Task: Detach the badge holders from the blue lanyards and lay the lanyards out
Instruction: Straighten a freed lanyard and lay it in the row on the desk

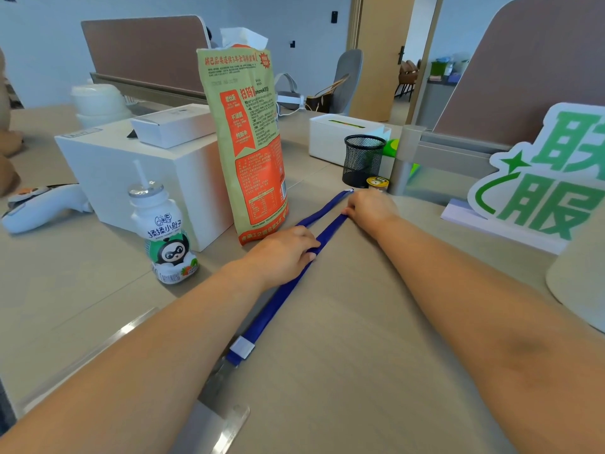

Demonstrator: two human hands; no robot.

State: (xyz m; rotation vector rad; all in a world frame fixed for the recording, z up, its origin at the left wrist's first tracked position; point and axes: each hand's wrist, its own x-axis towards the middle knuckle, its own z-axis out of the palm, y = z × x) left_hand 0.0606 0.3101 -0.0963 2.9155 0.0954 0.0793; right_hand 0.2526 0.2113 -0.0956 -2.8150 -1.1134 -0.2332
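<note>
Head view: one camera, looking down over both forearms.
Lanyard: a blue flat fabric lanyard [278, 299] lies on the beige wood-grain table [376, 339]. Its long axis runs from the near left, by the white plastic clasp [242, 347], away to the far right.
Strands: just beyond the left hand's fingers [309, 255] the strap parts into two strands. They meet again at the far tip, just past the right hand's knuckles.
Left hand: the left hand [281, 253] lies palm down across the strap about midway. Its fingers are nearly straight and press the strap to the table, closing round nothing.
Right hand: the right hand [370, 208] is at the far end. Its bent fingertips [346, 212] touch the right strand, but whether they pinch it or only press cannot be told.
Badge holder: none shows on this lanyard, so detaching looks done and laying out is the step in hand.
Key relation: the loop's far end lies just ahead of the right fingertips, so that hand is nearer for straightening. The clasp end lies behind the left fingers, toward the person.
Nearby: a tall green-and-orange paper bag [248, 142] stands beside the left strand. A black mesh cup [363, 158] stands beyond the far tip.
</note>
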